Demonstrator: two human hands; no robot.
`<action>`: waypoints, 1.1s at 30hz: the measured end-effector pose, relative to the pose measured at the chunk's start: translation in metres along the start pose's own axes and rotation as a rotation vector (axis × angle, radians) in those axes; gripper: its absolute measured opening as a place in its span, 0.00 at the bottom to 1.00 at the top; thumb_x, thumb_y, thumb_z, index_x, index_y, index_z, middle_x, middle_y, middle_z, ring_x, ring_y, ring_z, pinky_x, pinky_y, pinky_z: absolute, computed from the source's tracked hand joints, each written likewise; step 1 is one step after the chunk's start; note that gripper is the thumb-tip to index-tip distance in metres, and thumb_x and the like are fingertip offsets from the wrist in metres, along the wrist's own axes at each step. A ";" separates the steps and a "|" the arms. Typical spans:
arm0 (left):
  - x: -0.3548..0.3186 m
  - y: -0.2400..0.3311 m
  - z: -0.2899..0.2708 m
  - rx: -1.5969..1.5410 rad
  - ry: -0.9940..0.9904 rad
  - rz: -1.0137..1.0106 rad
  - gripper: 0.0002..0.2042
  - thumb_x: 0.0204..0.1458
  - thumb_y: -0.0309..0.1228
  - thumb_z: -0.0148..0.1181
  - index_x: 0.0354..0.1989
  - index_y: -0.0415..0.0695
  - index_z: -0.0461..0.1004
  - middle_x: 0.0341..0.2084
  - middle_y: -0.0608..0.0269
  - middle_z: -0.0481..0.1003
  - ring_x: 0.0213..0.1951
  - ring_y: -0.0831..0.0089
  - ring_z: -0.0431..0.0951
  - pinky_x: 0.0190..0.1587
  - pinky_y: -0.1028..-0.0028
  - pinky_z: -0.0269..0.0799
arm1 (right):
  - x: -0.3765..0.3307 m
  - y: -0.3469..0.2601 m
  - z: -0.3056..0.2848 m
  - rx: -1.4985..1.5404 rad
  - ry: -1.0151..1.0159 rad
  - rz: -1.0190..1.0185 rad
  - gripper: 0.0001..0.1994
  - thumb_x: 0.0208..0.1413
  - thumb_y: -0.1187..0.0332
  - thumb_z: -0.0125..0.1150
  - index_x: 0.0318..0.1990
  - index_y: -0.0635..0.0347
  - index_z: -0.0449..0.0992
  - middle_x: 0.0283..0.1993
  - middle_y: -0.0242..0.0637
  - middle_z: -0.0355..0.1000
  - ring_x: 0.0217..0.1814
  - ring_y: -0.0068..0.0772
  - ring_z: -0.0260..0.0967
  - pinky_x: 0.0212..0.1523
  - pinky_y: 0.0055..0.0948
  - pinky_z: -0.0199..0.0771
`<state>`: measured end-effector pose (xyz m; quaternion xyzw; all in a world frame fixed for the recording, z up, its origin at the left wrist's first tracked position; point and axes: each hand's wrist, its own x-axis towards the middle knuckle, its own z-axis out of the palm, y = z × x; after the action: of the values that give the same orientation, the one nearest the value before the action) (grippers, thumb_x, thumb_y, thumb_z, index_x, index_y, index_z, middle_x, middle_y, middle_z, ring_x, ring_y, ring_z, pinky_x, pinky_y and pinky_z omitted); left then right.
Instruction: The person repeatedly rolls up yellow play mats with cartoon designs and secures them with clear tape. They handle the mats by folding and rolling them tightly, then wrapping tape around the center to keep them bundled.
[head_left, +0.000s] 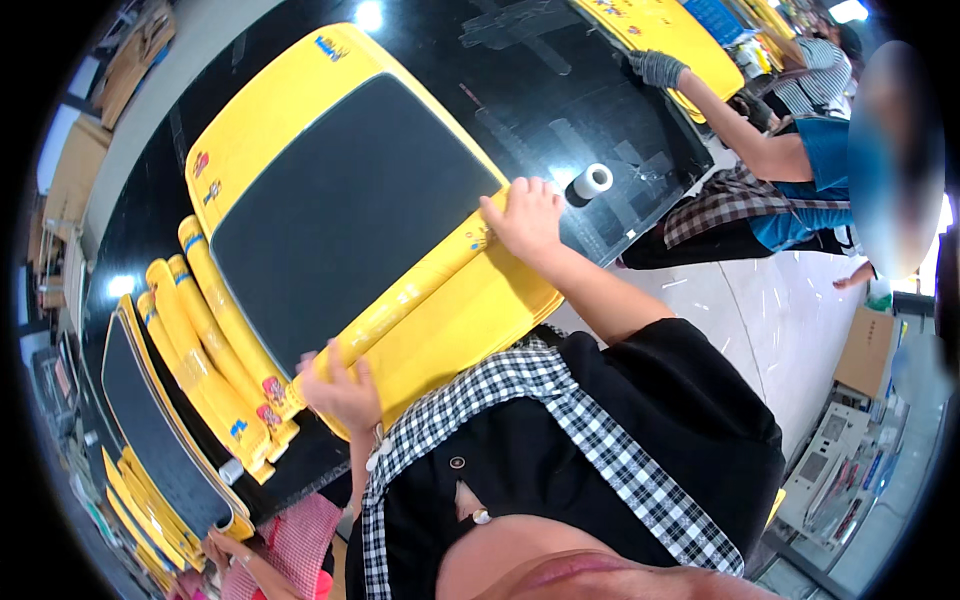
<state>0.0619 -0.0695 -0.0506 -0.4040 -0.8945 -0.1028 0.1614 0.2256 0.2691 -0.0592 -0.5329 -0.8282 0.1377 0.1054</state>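
A yellow sheet is partly rolled into a tube (405, 297) that lies slantwise in front of me. My right hand (527, 220) grips the tube's far right end, its fingers bent over it. At the near left end, my left hand (342, 392) rests on the tube with fingers spread, slightly blurred. Beyond the tube lies a large dark grey panel (350, 200) with rounded corners. Under the panel is a yellow sheet (275, 95) with small printed cartoon figures along its border. Yellow sheet layers (470, 330) also show between the tube and my body.
Several finished yellow rolls (205, 320) lie left of the panel, beside another dark sheet stack (165, 420). A white tape roll (592, 181) stands on the black table (430, 35). At right, a gloved co-worker's hand (658, 70) touches another yellow sheet (690, 45). A pink-sleeved person (300, 535) works at lower left.
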 end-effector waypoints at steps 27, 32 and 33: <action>0.294 -0.050 0.069 -0.231 -0.192 0.098 0.19 0.57 0.48 0.64 0.43 0.44 0.76 0.41 0.56 0.75 0.44 0.54 0.74 0.50 0.59 0.69 | 0.085 -0.194 0.035 0.213 -0.028 -0.878 0.36 0.48 0.42 0.69 0.60 0.53 0.72 0.59 0.40 0.68 0.67 0.45 0.62 0.70 0.47 0.55; 0.290 -0.035 0.049 -0.162 -0.100 0.383 0.31 0.46 0.53 0.72 0.53 0.45 0.72 0.41 0.58 0.76 0.43 0.56 0.77 0.46 0.59 0.72 | 0.150 -0.226 0.016 0.048 -0.321 -0.886 0.40 0.37 0.39 0.77 0.57 0.51 0.75 0.56 0.35 0.72 0.63 0.39 0.66 0.64 0.40 0.65; 0.296 -0.041 0.051 -0.186 -0.158 0.372 0.32 0.43 0.53 0.74 0.53 0.45 0.72 0.41 0.58 0.76 0.43 0.57 0.77 0.46 0.60 0.73 | 0.159 -0.227 0.017 0.029 -0.337 -0.935 0.40 0.35 0.39 0.77 0.56 0.51 0.75 0.56 0.34 0.72 0.62 0.38 0.66 0.63 0.38 0.66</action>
<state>-0.1635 0.1244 0.0102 -0.5821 -0.8010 -0.1214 0.0691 -0.0385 0.3225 0.0067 -0.0733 -0.9821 0.1713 0.0281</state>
